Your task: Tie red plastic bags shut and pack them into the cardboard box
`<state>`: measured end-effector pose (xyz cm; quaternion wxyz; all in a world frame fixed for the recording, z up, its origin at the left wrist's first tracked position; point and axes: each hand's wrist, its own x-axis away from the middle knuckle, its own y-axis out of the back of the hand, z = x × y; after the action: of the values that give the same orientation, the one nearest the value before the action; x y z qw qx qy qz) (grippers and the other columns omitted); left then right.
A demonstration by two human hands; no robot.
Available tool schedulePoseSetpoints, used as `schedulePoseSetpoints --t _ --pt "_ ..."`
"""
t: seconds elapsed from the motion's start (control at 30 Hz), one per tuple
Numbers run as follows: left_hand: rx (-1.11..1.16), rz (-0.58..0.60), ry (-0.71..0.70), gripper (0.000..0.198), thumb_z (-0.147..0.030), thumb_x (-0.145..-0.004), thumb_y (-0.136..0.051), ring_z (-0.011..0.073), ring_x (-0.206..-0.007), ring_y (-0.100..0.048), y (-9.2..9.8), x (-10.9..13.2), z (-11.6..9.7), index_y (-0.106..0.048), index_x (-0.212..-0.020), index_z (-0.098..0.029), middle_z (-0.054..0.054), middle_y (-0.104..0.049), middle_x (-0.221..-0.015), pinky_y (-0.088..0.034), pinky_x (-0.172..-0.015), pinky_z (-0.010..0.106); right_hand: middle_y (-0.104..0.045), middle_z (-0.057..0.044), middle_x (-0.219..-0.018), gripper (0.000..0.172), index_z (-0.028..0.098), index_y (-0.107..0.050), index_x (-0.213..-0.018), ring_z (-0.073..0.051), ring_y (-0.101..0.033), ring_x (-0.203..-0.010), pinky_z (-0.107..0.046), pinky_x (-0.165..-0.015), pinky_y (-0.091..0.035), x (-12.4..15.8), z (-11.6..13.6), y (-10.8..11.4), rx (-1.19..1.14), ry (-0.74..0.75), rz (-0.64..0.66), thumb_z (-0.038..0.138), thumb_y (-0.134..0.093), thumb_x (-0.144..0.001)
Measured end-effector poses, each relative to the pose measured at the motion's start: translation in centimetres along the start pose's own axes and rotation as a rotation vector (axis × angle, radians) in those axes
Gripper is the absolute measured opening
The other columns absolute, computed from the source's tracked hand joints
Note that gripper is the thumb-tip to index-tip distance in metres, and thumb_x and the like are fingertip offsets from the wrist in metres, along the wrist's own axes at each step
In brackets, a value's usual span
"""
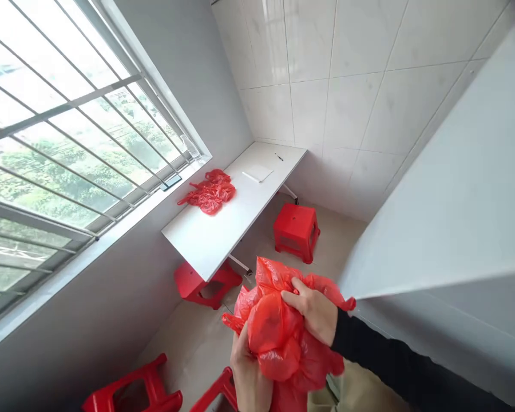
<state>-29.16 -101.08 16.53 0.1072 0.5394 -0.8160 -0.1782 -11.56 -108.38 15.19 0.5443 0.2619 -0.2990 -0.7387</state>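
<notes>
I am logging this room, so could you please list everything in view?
table: one, white, along the window wall
bag pile: one, red, on the table
paper: one, white, far end of table
stools: four, red, on the floor
window: one, barred, left wall
bag bundle: one, red, held, bottom centre
left hand: one, bare, under the bag bundle
right hand: one, black sleeve, on top of the bag bundle

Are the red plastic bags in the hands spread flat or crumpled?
Crumpled: the red plastic bags bulge in a wrinkled bunch between the left hand and right hand.
</notes>
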Motion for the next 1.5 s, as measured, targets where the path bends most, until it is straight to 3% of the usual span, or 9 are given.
schedulePoseSetpoints --t 0.1,0.23,0.4,0.6,0.9,1.07,1.23,1.37,1.5 --pt "-0.047 0.017 -0.089 0.045 -0.031 -0.068 -0.077 0.0315 -0.097 -0.065 0.6 -9.7 0.3 -0.073 -0.111 -0.020 0.009 -0.067 -0.112 -0.056 -0.085 0.043 -0.046 -0.002 -0.094 0.028 0.021 -0.057 -0.096 -0.009 -0.039 -0.058 -0.024 -0.058 -0.039 -9.5 -0.9 0.6 -0.008 0.026 -0.032 0.002 -0.045 -0.080" --pt "-0.044 0.038 -0.164 0.038 -0.026 -0.072 -0.072 0.0309 -0.099 -0.065 -0.4 -22.6 0.6 -0.071 -0.109 -0.019 0.009 -0.068 -0.108 -0.055 -0.084 0.043 -0.045 -0.002 -0.094 0.033 0.021 -0.057 -0.100 -0.010 -0.040 -0.060 -0.024 -0.060 -0.039 -21.5 -3.2 1.4 0.006 0.022 -0.079 0.000 -0.042 -0.080" --pt "0.002 0.062 -0.233 0.030 -0.024 -0.074 -0.067 0.0278 -0.094 -0.065 -3.3 -38.2 0.7 -0.071 -0.103 -0.019 0.007 -0.068 -0.103 -0.054 -0.079 0.039 -0.046 -0.003 -0.095 0.037 0.021 -0.058 -0.103 -0.012 -0.049 -0.070 -0.024 -0.067 -0.044 -35.7 -7.1 2.8 0.063 -0.011 -0.111 -0.002 -0.040 -0.081" --pt "0.021 0.012 -0.298 0.018 -0.022 -0.073 -0.063 0.0245 -0.087 -0.063 -8.0 -56.0 -0.1 -0.072 -0.089 -0.019 0.005 -0.069 -0.092 -0.051 -0.076 0.035 -0.051 -0.006 -0.105 0.051 0.021 -0.058 -0.115 -0.015 -0.057 -0.084 -0.026 -0.078 -0.047 -52.3 -12.7 6.4 0.140 -0.021 -0.134 -0.007 -0.039 -0.077" --pt "-0.026 -0.108 -0.335 0.005 -0.018 -0.071 -0.063 0.0194 -0.077 -0.054 -13.8 -78.6 -1.0 -0.061 -0.075 -0.019 0.002 -0.057 -0.079 -0.045 -0.071 0.031 -0.058 -0.001 -0.095 0.016 0.017 -0.060 -0.109 -0.014 -0.056 -0.080 -0.032 -0.075 -0.050 -75.7 -20.1 11.8 0.212 0.097 -0.186 0.017 -0.054 -0.094" --pt "0.008 -0.223 -0.338 0.006 -0.018 -0.069 -0.062 0.0206 -0.079 -0.054 -17.6 -91.1 3.0 -0.058 -0.071 -0.021 0.002 -0.053 -0.079 -0.045 -0.070 0.030 -0.056 -0.001 -0.090 0.015 0.017 -0.062 -0.104 -0.014 -0.056 -0.077 -0.030 -0.072 -0.048 -88.9 -26.1 10.5 0.208 0.234 -0.169 0.016 -0.055 -0.091" --pt "0.050 -0.264 -0.261 0.006 -0.018 -0.074 -0.060 0.0206 -0.081 -0.056 -25.0 -102.6 9.5 -0.055 -0.073 -0.021 0.004 -0.054 -0.084 -0.048 -0.073 0.030 -0.056 0.000 -0.091 0.015 0.017 -0.061 -0.103 -0.014 -0.056 -0.079 -0.031 -0.073 -0.049 -100.8 -35.8 8.2 0.218 0.257 -0.074 0.021 -0.059 -0.089" --pt "0.081 -0.217 -0.161 0.007 -0.021 -0.079 -0.061 0.0237 -0.093 -0.060 -31.8 -108.9 13.8 -0.058 -0.086 -0.022 0.008 -0.057 -0.100 -0.051 -0.078 0.033 -0.054 -0.001 -0.091 0.017 0.018 -0.062 -0.103 -0.015 -0.056 -0.080 -0.033 -0.075 -0.048 -107.2 -42.8 7.6 0.289 0.217 0.007 0.026 -0.059 -0.088" --pt "0.071 -0.145 -0.049 0.030 -0.017 -0.077 -0.062 0.0287 -0.095 -0.063 -36.9 -112.4 16.4 -0.058 -0.106 -0.022 0.013 -0.056 -0.110 -0.053 -0.078 0.040 -0.053 -0.002 -0.092 0.023 0.020 -0.062 -0.106 -0.018 -0.057 -0.082 -0.034 -0.075 -0.048 -111.3 -48.3 7.3 0.422 0.184 0.052 0.032 -0.059 -0.087"
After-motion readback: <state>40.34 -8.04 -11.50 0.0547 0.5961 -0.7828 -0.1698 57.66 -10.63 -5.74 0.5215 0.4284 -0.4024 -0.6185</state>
